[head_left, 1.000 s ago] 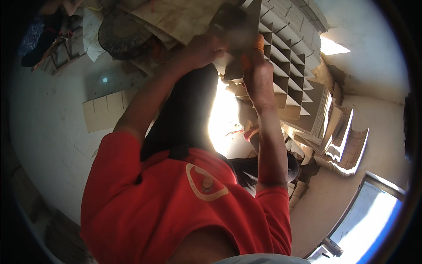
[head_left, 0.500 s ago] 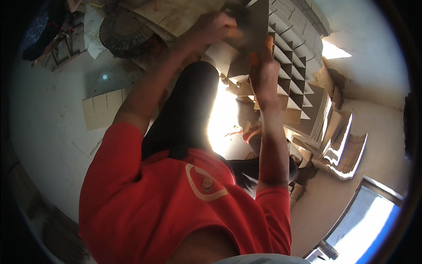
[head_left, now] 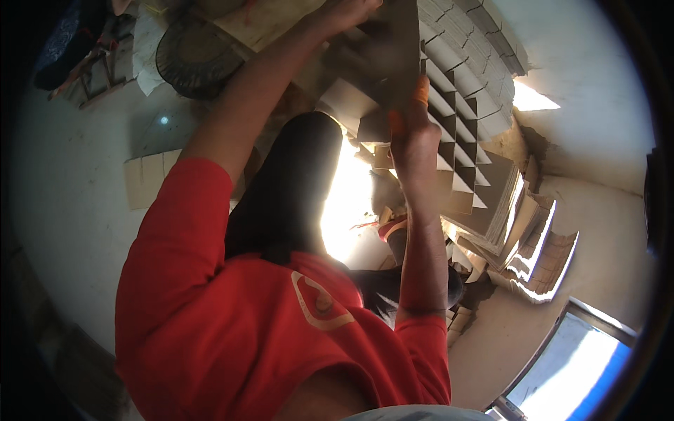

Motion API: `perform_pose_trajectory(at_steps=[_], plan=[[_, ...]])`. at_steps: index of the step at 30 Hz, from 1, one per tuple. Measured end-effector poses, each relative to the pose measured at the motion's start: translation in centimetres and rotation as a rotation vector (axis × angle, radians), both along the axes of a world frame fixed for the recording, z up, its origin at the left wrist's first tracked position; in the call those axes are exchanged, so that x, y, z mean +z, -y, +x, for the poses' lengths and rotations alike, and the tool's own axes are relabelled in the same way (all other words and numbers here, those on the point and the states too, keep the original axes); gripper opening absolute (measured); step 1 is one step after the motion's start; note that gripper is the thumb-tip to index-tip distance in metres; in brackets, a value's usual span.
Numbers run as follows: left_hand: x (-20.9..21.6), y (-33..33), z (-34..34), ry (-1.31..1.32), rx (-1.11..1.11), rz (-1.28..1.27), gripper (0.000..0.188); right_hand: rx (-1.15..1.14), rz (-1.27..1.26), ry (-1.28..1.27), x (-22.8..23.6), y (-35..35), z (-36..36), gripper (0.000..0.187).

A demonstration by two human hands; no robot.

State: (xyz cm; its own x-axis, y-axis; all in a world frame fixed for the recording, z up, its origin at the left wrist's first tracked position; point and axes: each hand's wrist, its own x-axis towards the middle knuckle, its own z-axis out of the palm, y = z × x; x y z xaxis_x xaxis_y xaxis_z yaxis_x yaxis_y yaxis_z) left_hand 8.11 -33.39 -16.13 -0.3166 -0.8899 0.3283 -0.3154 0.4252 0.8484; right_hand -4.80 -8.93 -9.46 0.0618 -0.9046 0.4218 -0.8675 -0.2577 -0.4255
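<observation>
My right hand, with orange coverings on its fingers, is closed on the near end of a cardboard divider. That piece stands up from a grid of interlocked cardboard partitions, whose cells show just right of the hand. At the top edge of the picture, my left hand is partly cut off. Its visible fingers are curled near the far end of the divider; what they hold cannot be made out. Between the hands the cardboard is blurred and shaded.
Slotted cardboard strips are stacked beyond the grid. Flat cardboard sheets lie to its right. A slotted cardboard piece lies on the floor at left, and a round dark ribbed object stands behind my left forearm. Bright sunlight hits the floor by my knee.
My left hand has moved up and away to the top edge of the picture. My right hand keeps its grip on the divider, and the whole view has shifted slightly.
</observation>
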Motion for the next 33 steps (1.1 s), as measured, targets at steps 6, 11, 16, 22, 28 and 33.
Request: perform_pose_trajectory(at_steps=[6, 11, 16, 22, 28, 33], plan=[[2.6, -3.2, 2.8, 0.035, 0.133, -0.293, 0.020, -0.004, 0.214, 0.107, 0.8, 3.1, -1.8, 0.062], [3.3, -9.7, 5.9, -0.064, -0.021, 0.099, 0.032, -0.041, 0.122, 0.038, 1.0, 2.4, -0.6, 0.060], [-2.2, -14.0, 4.9, -0.166, -0.083, 0.258, 0.029, -0.014, 0.078, 0.011, 0.7, 2.2, 0.0, 0.060], [-5.0, -13.6, 4.4, -0.363, -0.206, 0.298, 0.019, -0.029, 0.151, 0.015, 0.2, 2.3, 1.3, 0.055], [-4.1, -13.8, 4.5, -0.430, -0.207, 0.291, 0.012, -0.100, 0.082, 0.024, 0.6, 1.7, 1.3, 0.045], [-4.7, -13.8, 4.5, -0.401, -0.235, 0.271, 0.013, -0.016, 0.213, 0.047, -0.3, 1.8, 1.5, 0.038]])
